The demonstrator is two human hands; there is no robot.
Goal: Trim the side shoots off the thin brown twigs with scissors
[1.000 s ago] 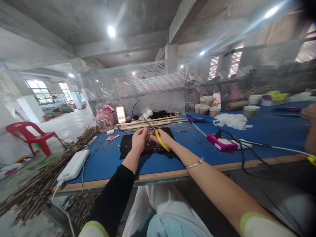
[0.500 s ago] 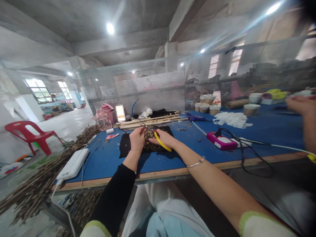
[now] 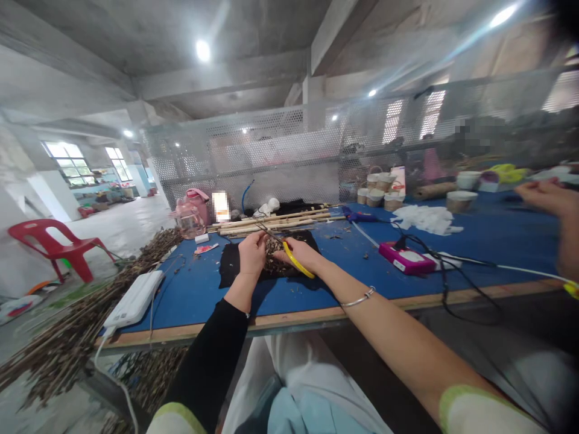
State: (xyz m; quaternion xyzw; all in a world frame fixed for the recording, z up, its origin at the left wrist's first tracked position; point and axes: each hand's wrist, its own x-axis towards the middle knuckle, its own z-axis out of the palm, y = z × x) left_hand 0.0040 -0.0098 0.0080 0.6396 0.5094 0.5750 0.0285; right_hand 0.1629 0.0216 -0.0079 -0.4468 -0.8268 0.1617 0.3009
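Observation:
My left hand (image 3: 253, 254) is closed on a thin brown twig (image 3: 263, 229) above a black cloth (image 3: 231, 266) on the blue table (image 3: 199, 295). My right hand (image 3: 304, 254) grips yellow-handled scissors (image 3: 294, 260), their blades pointing at the twig. Between the hands lies a heap of small brown twig cuttings (image 3: 275, 263). A silver bangle (image 3: 357, 299) sits on my right wrist.
Bamboo sticks (image 3: 271, 222) lie behind the cloth, with a pink bottle (image 3: 192, 217) to the left. A white power bank (image 3: 134, 299) and a pink device (image 3: 407, 260) with black cables rest on the table. Twig bundles (image 3: 63, 337) pile at left. Another person's hand (image 3: 545, 196) is at right.
My hands stayed over the cloth, shifting slightly. The other person's hand at the right rose from the table's edge and now hovers higher.

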